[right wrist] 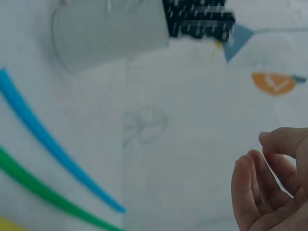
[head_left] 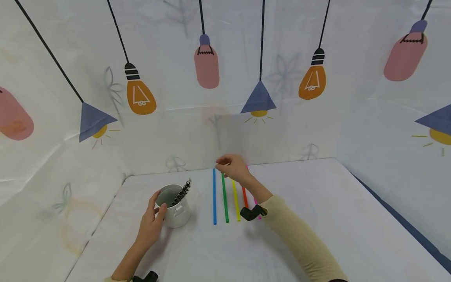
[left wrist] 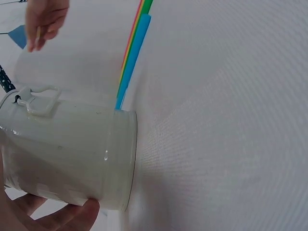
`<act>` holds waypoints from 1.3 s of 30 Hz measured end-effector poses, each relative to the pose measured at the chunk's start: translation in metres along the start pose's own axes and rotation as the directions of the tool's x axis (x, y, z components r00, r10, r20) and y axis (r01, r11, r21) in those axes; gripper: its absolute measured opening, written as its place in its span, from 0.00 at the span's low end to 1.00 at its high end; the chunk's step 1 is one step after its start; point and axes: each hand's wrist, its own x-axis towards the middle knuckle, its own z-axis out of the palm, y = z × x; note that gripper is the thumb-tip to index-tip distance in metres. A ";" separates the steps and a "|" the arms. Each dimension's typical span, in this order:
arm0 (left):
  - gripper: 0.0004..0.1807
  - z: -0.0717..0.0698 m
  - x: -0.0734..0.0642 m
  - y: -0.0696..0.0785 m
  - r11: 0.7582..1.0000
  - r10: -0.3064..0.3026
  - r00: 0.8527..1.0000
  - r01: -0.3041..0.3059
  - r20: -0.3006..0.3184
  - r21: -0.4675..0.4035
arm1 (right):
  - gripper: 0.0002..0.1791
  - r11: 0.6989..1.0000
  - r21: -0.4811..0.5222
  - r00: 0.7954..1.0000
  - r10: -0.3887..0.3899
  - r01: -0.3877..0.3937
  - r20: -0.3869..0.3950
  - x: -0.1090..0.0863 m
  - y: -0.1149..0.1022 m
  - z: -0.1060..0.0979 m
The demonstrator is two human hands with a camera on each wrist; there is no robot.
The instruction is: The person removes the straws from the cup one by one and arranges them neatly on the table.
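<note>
My left hand (head_left: pixel 151 224) grips the side of a white cup (head_left: pixel 179 216) with a small loop handle (left wrist: pixel 44 102). A bundle of black straws with white dots (head_left: pixel 183 192) leans out of the cup. Right of it lie several coloured straws side by side: blue (head_left: pixel 214 196), green (head_left: pixel 225 199), yellow (head_left: pixel 236 203), red (head_left: pixel 244 199) and pink (head_left: pixel 260 217). Over their far ends hovers my right hand (head_left: pixel 234 169), fingers loosely bent. In the right wrist view its thumb stands apart from the fingertips, with nothing seen held between them.
The white tabletop (head_left: pixel 352 227) reaches back to a white wall sheet (head_left: pixel 158 137) printed with hanging lamps and bulbs. A dark blue edge (head_left: pixel 398 217) runs along the table's right side. Black wrist straps (head_left: pixel 251 213) show on the arms.
</note>
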 end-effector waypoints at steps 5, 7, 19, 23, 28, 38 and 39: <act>0.30 0.000 0.000 -0.003 1.000 0.009 1.000 -0.009 -0.009 0.001 | 0.08 0.991 -0.061 0.985 -0.110 0.119 0.135 -0.012 -0.028 0.019; 0.29 0.000 0.001 -0.004 1.000 0.013 1.000 -0.013 -0.011 -0.002 | 0.09 0.985 -0.079 0.970 -0.133 0.152 0.203 -0.016 -0.034 0.026; 0.30 0.003 -0.002 -0.002 1.000 -0.018 1.000 0.018 0.009 -0.009 | 0.20 0.980 -0.107 0.925 -0.122 0.170 0.359 -0.025 -0.034 0.055; 0.30 0.002 -0.001 0.000 1.000 -0.012 1.000 0.012 0.002 -0.011 | 0.21 0.979 -0.101 0.928 -0.130 0.175 0.349 -0.025 -0.031 0.064; 0.30 0.001 -0.002 0.000 1.000 0.002 1.000 -0.002 -0.001 -0.013 | 0.16 0.982 -0.078 0.935 -0.137 0.171 0.328 -0.027 -0.025 0.074; 0.29 0.002 0.000 0.002 0.999 0.042 0.999 -0.042 -0.019 -0.017 | 0.08 0.986 -0.008 0.957 -0.157 0.164 0.243 -0.033 -0.005 0.101; 0.29 0.003 0.000 0.001 0.999 0.043 0.999 -0.043 -0.020 -0.013 | 0.08 0.987 -0.001 0.959 -0.158 0.163 0.237 -0.034 -0.004 0.102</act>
